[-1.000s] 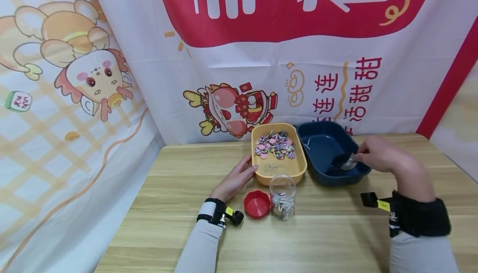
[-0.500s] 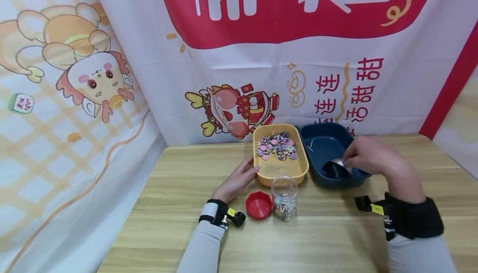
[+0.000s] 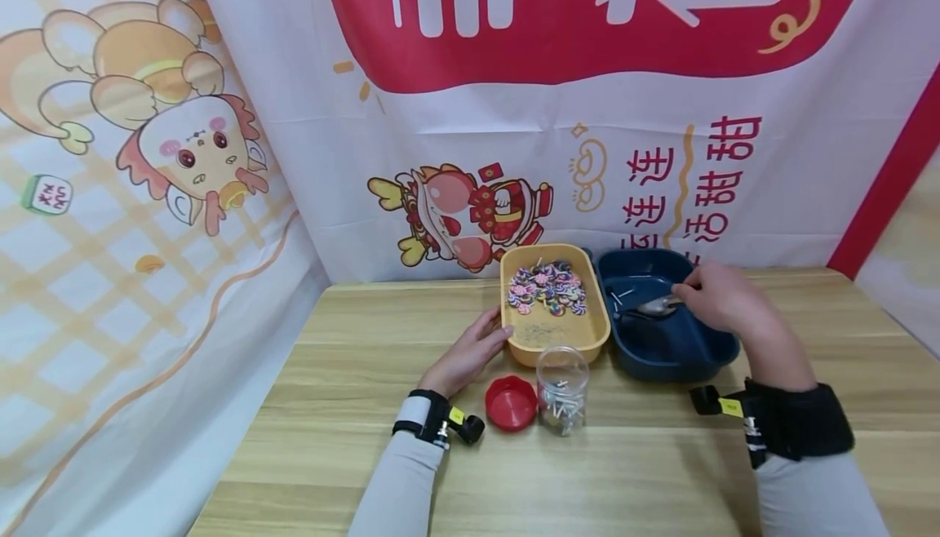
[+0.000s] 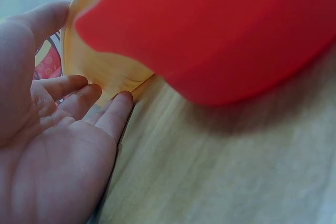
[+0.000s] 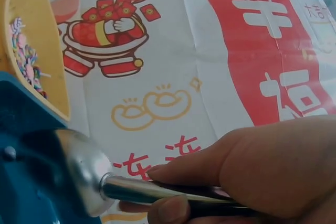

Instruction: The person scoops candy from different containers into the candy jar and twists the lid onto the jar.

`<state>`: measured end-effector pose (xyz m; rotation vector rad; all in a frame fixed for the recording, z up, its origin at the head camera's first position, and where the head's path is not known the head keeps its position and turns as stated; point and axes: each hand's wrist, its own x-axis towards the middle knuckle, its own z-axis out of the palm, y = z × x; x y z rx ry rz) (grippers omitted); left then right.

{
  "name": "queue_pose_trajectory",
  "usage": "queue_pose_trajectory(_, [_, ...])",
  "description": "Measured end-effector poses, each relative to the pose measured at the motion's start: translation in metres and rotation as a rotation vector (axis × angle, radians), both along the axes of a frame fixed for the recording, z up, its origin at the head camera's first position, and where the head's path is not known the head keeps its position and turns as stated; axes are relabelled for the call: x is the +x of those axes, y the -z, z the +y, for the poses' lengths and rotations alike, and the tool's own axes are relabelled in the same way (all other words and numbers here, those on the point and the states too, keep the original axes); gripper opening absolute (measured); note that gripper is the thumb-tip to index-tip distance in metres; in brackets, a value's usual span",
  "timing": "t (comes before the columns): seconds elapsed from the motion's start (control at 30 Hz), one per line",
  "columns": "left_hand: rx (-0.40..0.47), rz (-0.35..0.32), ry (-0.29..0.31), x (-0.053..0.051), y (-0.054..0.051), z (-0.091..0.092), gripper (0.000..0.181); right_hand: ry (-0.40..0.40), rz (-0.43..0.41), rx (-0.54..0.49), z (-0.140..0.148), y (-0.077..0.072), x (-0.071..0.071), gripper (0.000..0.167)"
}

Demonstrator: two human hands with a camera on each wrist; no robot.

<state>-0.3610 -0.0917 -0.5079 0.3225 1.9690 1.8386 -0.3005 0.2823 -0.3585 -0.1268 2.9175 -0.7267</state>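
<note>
My left hand [image 3: 466, 357] rests against the left side of a yellow bin [image 3: 560, 355]. In the left wrist view its fingers lie fairly straight along the bin's outer wall, with the thumb near the rim. Several swirl-patterned lollipop-like pieces [image 3: 547, 286] sit inside that bin. My right hand [image 3: 721, 296] grips the handle of a metal scoop [image 5: 86, 169], whose bowl hangs low over the dark blue bin [image 3: 679, 370]. Small white stick-like pieces [image 3: 621, 295] lie at the blue bin's left side; the scoop partly hides what is below it.
A clear plastic jar [image 3: 562, 390], partly filled with small pale stick-like pieces, stands in front of the yellow bin. Beside it lies a red scalloped lid [image 3: 511, 404]. Printed cloth [image 3: 455, 129] hangs behind the wooden table [image 3: 352, 439].
My right hand has moved the scoop from the near part of the blue bin toward its far left side. More white pieces show there now. The left hand stays against the yellow bin.
</note>
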Motion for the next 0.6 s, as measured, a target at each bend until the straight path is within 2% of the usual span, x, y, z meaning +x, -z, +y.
queue_pose_trajectory(0.17, [-0.011,-0.004,0.001,-0.001,0.001,0.001,0.075,-0.007,-0.022,0.023,0.003,-0.001,0.002,0.036])
queue_pose_trajectory(0.37, [-0.01,-0.009,-0.007,0.001,-0.001,0.0,0.073,-0.076,-0.03,0.051,-0.005,0.002,0.0,0.031])
queue_pose_trajectory(0.5, [-0.014,-0.003,-0.008,0.002,-0.002,0.001,0.071,-0.102,-0.036,0.083,-0.012,0.01,-0.007,0.03])
queue_pose_trajectory(0.6, [-0.016,-0.002,-0.004,0.001,-0.002,0.002,0.071,-0.067,-0.053,0.104,-0.016,0.02,-0.013,0.032])
